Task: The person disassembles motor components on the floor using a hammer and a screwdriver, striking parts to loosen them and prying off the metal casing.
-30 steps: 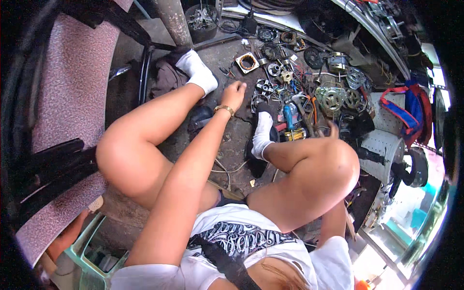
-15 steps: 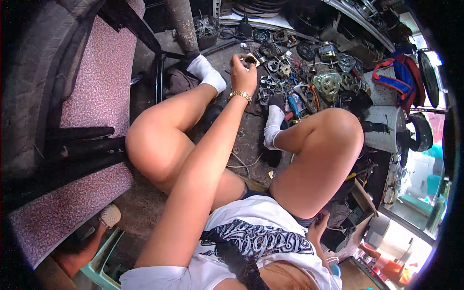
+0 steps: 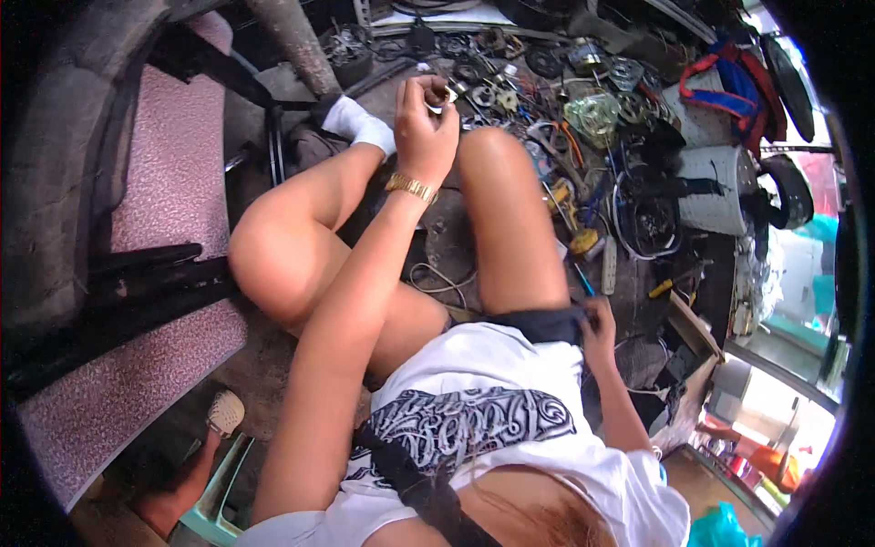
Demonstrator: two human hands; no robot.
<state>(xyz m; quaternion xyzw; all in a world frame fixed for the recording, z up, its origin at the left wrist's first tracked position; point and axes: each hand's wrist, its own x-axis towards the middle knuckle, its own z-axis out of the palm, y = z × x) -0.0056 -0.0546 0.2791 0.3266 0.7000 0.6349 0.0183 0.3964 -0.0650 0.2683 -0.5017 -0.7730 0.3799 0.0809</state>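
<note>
A seated person's left hand (image 3: pixel 425 120) pinches a small metal ring part (image 3: pixel 444 95) above the littered floor; the right hand (image 3: pixel 597 330) grips dark shorts (image 3: pixel 538 324), fingertips hidden. Surrounding parts blur together.

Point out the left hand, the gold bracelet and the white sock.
left hand (image 3: pixel 421 128), head view, back of the hand.
gold bracelet (image 3: pixel 410 188), head view, band across the wrist.
white sock (image 3: pixel 360 126), head view, ankle part.
</note>
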